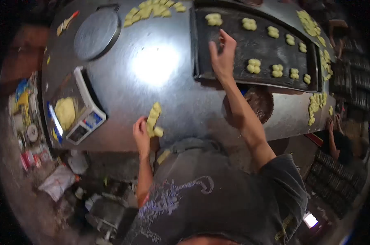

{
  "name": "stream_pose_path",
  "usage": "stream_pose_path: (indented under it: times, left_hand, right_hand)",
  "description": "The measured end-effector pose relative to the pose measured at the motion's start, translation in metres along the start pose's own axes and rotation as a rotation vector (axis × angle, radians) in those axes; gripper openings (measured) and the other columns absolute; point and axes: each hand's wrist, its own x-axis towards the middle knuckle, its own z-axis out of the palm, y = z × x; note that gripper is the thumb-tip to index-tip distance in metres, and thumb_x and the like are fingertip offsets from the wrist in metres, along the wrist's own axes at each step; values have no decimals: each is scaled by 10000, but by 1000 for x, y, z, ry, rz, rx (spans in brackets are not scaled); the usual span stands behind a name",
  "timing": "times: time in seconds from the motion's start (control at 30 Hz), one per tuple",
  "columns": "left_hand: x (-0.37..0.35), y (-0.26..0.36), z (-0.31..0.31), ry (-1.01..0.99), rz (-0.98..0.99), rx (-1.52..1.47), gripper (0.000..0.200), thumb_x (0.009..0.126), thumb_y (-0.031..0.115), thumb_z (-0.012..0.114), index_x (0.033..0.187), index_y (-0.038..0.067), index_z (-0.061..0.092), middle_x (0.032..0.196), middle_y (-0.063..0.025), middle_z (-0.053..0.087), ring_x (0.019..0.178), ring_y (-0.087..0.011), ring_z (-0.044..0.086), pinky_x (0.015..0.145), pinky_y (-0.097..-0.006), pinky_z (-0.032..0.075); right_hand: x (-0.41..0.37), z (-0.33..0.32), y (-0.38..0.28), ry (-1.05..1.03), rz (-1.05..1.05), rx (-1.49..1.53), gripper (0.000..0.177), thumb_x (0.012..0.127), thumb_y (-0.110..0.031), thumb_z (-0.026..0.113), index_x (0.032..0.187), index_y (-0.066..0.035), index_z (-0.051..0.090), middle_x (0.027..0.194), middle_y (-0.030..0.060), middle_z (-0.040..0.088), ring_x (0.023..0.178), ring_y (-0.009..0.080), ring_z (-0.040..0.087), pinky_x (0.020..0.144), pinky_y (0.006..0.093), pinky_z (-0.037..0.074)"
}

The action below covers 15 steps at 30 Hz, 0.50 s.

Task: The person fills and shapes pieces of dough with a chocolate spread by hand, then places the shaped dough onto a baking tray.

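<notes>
My right hand is over the left part of a dark baking tray, thumb and fingers apart with nothing between them. Just above its fingertips sits a cluster of pale yellow dough balls, and similar clusters stand in two rows along the tray, among them a dough cluster to the right of the hand. My left hand is low at the table's front edge, its fingers loosely bent and holding nothing I can see. Right beside those fingers lies a short line of cut dough pieces.
A scale with a dough lump stands at left. Behind it are a round metal plate and a brush. More dough pieces lie at the back. A brown bowl is under the tray's front edge. Another person's hands show far right.
</notes>
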Motion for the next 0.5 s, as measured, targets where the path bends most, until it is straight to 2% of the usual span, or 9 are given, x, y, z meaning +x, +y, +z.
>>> stream_pose_path:
  times: [0.03,0.07,0.1,0.17,0.23,0.3,0.4,0.5]
  left_hand:
    - [0,-9,0,1,14,23,277,1042,178,530,1226,10,649,1177,-141,612,1093,-266,616,929,-368,497]
    - [1,-17,1,-24,18,47,278,1024,184,555,1220,12,652,1154,-148,612,1074,-289,614,932,-383,491]
    - [4,-25,3,-49,32,66,282,1006,189,579,1214,14,655,1130,-154,612,1055,-311,612,935,-397,486]
    - [15,-55,10,-63,111,159,291,979,211,616,1195,21,657,1098,-164,606,1036,-340,598,927,-427,475]
    - [20,-60,16,-66,146,228,293,955,236,646,1161,28,658,1078,-170,602,1021,-359,584,917,-454,464]
    - [24,-50,21,-48,124,282,289,934,263,671,1109,34,659,1069,-173,599,1008,-368,572,904,-477,452]
    - [29,-47,29,6,158,324,290,918,312,695,1039,53,651,1051,-157,602,1008,-369,569,881,-501,452]
    - [32,-44,38,76,110,435,283,916,308,710,1021,54,640,1024,-136,597,936,-339,571,826,-458,456]
  right_hand:
    - [-28,-9,-20,-57,-61,-17,456,917,-9,664,1347,1,513,1170,135,520,1020,243,529,914,348,463]
    - [-59,-10,-26,-132,-132,51,393,928,15,637,1309,4,541,1113,122,548,955,231,559,873,347,482]
    - [-96,-9,-42,-278,54,206,344,930,23,626,1269,-8,572,1072,107,564,929,208,577,832,331,494]
    - [-148,-4,-50,-800,59,279,339,914,11,636,1249,-26,592,1126,120,585,984,253,600,862,382,494]
    - [-185,26,-42,-1061,-250,211,346,907,-32,638,1251,-38,601,1160,161,623,1053,341,605,917,428,484]
    - [-210,62,-53,-926,-308,161,397,855,5,651,1246,-39,594,1234,156,604,1054,369,596,929,473,462]
    - [-224,102,-55,-775,-429,-21,482,826,44,646,1291,-46,555,1170,159,635,1084,370,589,930,461,465]
    - [-221,111,-53,-1015,-233,-97,513,836,31,625,1330,-43,506,1119,186,653,1048,400,602,899,474,488]
